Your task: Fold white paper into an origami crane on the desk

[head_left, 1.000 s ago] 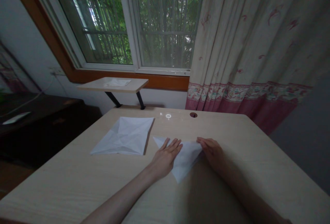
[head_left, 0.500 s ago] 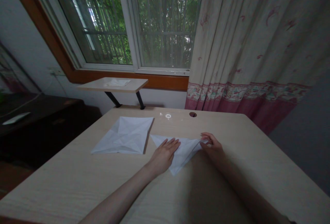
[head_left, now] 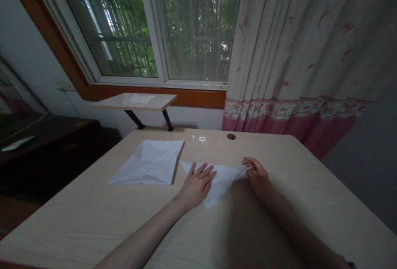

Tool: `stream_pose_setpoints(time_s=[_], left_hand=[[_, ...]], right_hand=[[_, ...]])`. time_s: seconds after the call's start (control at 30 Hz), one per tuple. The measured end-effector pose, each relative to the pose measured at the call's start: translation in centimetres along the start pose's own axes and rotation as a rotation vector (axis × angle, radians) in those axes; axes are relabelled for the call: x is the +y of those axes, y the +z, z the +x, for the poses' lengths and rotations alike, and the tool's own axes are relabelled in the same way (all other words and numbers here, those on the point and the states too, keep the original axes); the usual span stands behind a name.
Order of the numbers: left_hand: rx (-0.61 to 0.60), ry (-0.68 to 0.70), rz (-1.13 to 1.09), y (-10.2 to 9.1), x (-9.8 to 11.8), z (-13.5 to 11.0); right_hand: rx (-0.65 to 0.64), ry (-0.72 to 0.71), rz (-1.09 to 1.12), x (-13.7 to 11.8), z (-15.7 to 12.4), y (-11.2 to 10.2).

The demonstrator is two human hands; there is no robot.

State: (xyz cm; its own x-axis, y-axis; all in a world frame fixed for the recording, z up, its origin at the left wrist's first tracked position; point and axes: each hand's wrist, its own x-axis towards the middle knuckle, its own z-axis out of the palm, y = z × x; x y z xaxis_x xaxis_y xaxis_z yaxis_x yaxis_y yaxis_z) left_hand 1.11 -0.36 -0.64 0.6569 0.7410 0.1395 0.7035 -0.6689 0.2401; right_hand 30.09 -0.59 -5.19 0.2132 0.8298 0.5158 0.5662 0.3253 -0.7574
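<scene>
A white sheet of paper (head_left: 222, 181), folded into a triangle, lies on the desk with one point toward me. Spread flat across its left part is my left hand (head_left: 197, 184), fingers apart and pressing on it. At the triangle's right corner, my right hand (head_left: 258, 177) pinches the paper between thumb and fingers; the very tip is hidden by them. To the left rests another white paper (head_left: 151, 162), roughly square and marked with creases, touched by neither hand.
The pale wooden desk (head_left: 93, 211) has a round cable hole (head_left: 231, 136) near its far edge. A small raised shelf (head_left: 118, 104) on black legs holds a crumpled white piece (head_left: 142, 98). Behind are a window and a floral curtain (head_left: 273, 54); a dark cabinet (head_left: 62, 130) stands at left.
My left hand's fingers have spread wider on the paper. My right hand has slid slightly right at the corner, and the paper's right-hand layers lie flatter together.
</scene>
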Motion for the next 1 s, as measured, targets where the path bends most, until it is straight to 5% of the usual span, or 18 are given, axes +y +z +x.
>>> stream_pose_setpoints(time_s=[0.17, 0.4, 0.73, 1.0], left_hand=[[-0.001, 0.013, 0.014, -0.3, 0.3, -0.3], [-0.044, 0.071, 0.042, -1.1, 1.0, -0.4], [-0.011, 0.175, -0.003, 0.0, 0.7, -0.4], [-0.052, 0.155, 0.002, 0.3, 0.6, -0.4]], right_hand=[[0.04, -0.246, -0.228, -2.5, -0.8, -0.1], [-0.268, -0.552, -0.296, -5.4, -2.7, 0.7], [-0.555, -0.486, -0.549, -5.0, -3.5, 1.3], [-0.622, -0.377, -0.605, -5.6, -3.4, 0.9]])
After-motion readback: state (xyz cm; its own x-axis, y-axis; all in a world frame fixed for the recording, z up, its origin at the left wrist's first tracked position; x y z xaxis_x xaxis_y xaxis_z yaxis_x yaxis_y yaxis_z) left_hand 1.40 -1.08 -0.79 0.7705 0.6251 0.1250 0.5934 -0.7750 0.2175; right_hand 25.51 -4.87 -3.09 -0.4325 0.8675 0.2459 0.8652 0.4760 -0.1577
